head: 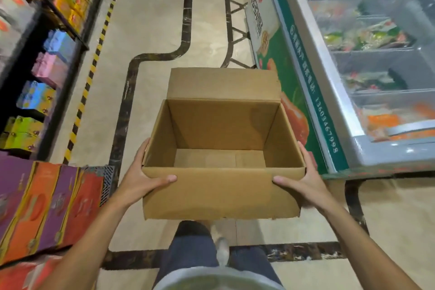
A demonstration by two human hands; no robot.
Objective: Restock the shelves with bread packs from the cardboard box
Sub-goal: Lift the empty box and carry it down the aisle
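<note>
An open cardboard box hangs in front of me above the aisle floor, carried between both hands. Its inside is bare cardboard with no bread packs in it, and its far flap stands up. My left hand grips the box's left near corner, thumb lying across the front wall. My right hand grips the right near corner the same way, thumb on the front wall and fingers along the side.
Shelves with colourful packs line the left side. Purple and orange gift boxes are stacked at the lower left. A glass-topped chest freezer runs along the right. A tiled aisle stretches ahead between them.
</note>
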